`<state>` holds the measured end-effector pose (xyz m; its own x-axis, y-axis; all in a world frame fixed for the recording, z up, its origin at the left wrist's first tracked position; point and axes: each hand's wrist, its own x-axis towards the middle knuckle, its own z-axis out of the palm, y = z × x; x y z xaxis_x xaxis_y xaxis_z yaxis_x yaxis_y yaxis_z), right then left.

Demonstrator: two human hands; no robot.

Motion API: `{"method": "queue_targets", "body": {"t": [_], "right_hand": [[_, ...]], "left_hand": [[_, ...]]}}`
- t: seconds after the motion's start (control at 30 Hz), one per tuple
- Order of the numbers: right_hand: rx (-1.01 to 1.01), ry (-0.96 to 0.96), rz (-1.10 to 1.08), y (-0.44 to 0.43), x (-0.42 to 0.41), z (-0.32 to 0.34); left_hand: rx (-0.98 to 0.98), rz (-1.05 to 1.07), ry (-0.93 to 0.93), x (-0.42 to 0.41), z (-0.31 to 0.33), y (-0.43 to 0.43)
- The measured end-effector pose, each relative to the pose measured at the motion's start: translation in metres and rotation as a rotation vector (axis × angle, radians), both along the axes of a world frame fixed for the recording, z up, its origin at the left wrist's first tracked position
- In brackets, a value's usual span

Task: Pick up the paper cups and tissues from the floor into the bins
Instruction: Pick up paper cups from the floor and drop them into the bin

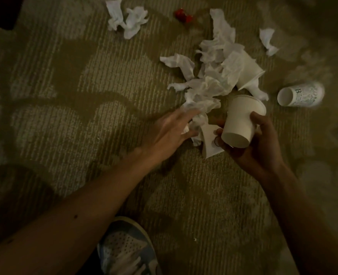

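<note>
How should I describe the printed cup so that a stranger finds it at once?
Start at the big heap of tissues on the carpet and look right. A paper cup lies alone on its side, mouth facing left. Unlike the plain white cups nearby, its wall carries dark print.

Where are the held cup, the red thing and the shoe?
held cup (241, 120), head view, on its side wall.
red thing (183, 15), head view, on its middle.
shoe (124, 249), head view, on its perforated top.
</note>
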<state>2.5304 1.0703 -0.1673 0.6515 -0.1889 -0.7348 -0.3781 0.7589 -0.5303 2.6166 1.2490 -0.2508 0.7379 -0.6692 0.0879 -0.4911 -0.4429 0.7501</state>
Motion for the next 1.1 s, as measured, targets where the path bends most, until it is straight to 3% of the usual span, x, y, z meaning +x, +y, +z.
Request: {"method": "queue_targets", "body": {"t": [0.13, 0.2, 0.53, 0.77, 0.9, 1.1], "right_hand": [[-0.003, 0.017, -0.028, -0.003, -0.002, -0.002], [-0.01, 0.025, -0.034, -0.004, -0.005, -0.001], [-0.08, 0.062, -0.032, -0.006, -0.014, 0.001], [-0.1, 0.064, 0.024, 0.03, 0.0, 0.01], [-0.076, 0.028, 0.19, 0.068, 0.013, 0.013], [0.056, -0.069, 0.399, 0.14, 0.056, 0.028]], "left_hand": [[0.306, -0.307, -0.066, 0.013, -0.002, -0.018], [0.392, -0.338, -0.042, 0.016, -0.006, -0.02], [0.079, -0.192, 0.145, 0.01, 0.001, 0.008], [-0.028, 0.057, 0.544, 0.019, 0.026, 0.053], [-0.07, 0.106, 0.532, 0.023, 0.061, 0.081], [0.097, 0.18, 0.346, 0.034, 0.126, 0.145]]}}
